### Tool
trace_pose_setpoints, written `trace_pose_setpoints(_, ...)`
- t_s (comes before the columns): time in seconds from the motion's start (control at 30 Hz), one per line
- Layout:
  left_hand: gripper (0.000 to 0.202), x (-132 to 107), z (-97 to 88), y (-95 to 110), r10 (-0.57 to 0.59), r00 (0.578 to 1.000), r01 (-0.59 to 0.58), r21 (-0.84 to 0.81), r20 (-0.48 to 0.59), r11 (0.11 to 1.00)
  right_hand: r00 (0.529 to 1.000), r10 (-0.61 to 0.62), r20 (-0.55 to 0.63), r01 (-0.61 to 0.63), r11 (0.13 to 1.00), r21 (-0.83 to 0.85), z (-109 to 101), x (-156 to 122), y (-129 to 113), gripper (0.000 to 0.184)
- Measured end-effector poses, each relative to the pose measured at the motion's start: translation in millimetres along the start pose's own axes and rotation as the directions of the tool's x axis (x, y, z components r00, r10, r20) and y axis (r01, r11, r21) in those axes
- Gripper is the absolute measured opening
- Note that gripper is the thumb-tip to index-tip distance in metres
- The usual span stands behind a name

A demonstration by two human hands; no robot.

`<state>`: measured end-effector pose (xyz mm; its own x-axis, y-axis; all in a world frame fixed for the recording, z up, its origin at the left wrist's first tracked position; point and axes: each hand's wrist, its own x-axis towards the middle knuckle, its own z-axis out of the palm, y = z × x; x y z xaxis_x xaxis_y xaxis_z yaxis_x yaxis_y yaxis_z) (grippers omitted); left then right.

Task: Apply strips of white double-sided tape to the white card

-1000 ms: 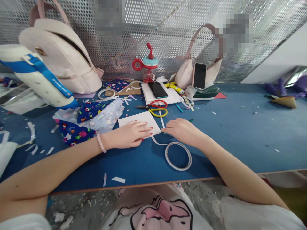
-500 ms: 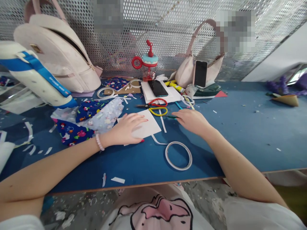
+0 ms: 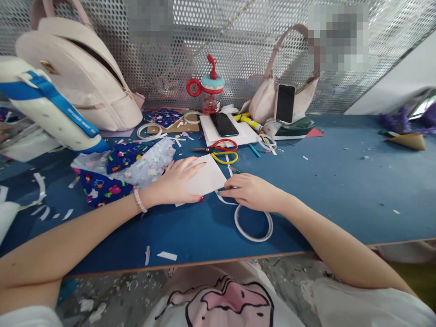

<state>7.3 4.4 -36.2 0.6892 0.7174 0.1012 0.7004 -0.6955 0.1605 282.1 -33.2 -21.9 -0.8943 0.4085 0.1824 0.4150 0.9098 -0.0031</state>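
My left hand [image 3: 179,179] lies palm down with fingers spread over a small white card [image 3: 206,177], pressing it on the blue table. My right hand [image 3: 254,190] is at the card's right corner. Its lowest digit stretches onto a narrow white tape strip [image 3: 230,200], while the other fingers are bent; a small gap shows between them. That strip runs from the card's edge to a tape roll [image 3: 254,238] lying flat just below my right hand. Beyond the card are scissors [image 3: 223,156] with one red and one yellow handle. A slim dark-green tool [image 3: 235,170] lies beside them.
Patterned blue fabric [image 3: 126,168] is left of my left hand. Behind are a phone [image 3: 224,125] on white sheets, a red-handled cup [image 3: 211,93], a backpack [image 3: 81,86], a large bottle [image 3: 51,109] and a handbag [image 3: 264,102]. Paper scraps [image 3: 166,256] dot the table near its front edge.
My right hand has left the dark-green tool and moved left and toward me, to the card's corner and the tape strip. My left hand stays on the card.
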Motion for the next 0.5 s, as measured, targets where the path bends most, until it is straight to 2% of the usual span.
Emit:
trace_pose_setpoints(0.2,0.090,-2,4.4,-2,0.027,0.998,-0.026,0.007,-0.054,1.000,0.999,0.015,0.041,-0.014,1.000,-0.024,4,-1,-2,0.034)
trace_pose_setpoints(0.5,0.083,-3,0.7,10,-0.037,0.996,0.038,0.014,-0.076,0.999,0.998,0.021,0.056,-0.021,1.000,-0.013,2,1,-7,0.036)
